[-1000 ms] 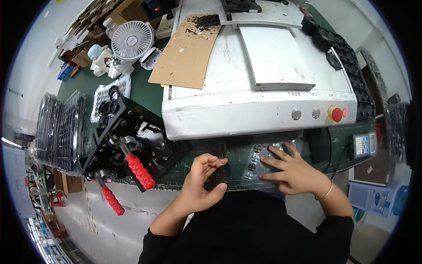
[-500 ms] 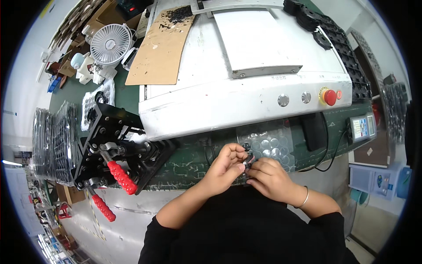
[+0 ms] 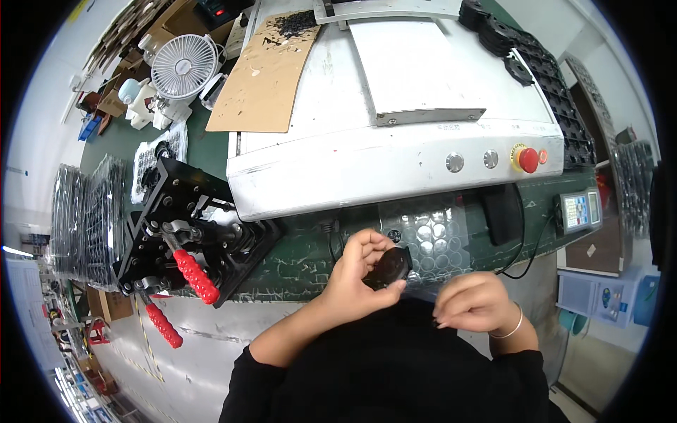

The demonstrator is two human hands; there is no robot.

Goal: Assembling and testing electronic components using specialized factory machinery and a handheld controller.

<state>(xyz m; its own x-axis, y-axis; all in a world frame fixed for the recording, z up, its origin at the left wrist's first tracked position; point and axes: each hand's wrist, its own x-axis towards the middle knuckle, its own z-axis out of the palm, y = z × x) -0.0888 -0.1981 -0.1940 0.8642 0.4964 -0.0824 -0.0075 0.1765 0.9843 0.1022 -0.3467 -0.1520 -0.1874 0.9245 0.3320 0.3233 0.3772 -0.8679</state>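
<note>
My left hand (image 3: 350, 280) is closed around a round, dark, disc-shaped part (image 3: 392, 268), its flat face turned up towards me. Apart from it, to the right and closer to my body, is my right hand (image 3: 474, 303). Its fingers are pinched together, and a tiny dark piece (image 3: 435, 323) shows at the tips, too small to name. Just beyond both hands, a clear plastic tray (image 3: 457, 220) with round pockets lies on the green bench top. One small black round part (image 3: 394, 235) sits by the tray's left side.
A white machine (image 3: 338, 173) with silver buttons and a red emergency stop button (image 3: 527, 159) fills the far side. At left stands a black clamp fixture (image 3: 190, 225) with red handles (image 3: 195, 276). A handheld meter (image 3: 580, 210) lies at right, its cable along the bench.
My hands were together over the part; now my right hand has drawn away to the right and towards me. My left hand has tilted the disc-shaped part so its face shows.
</note>
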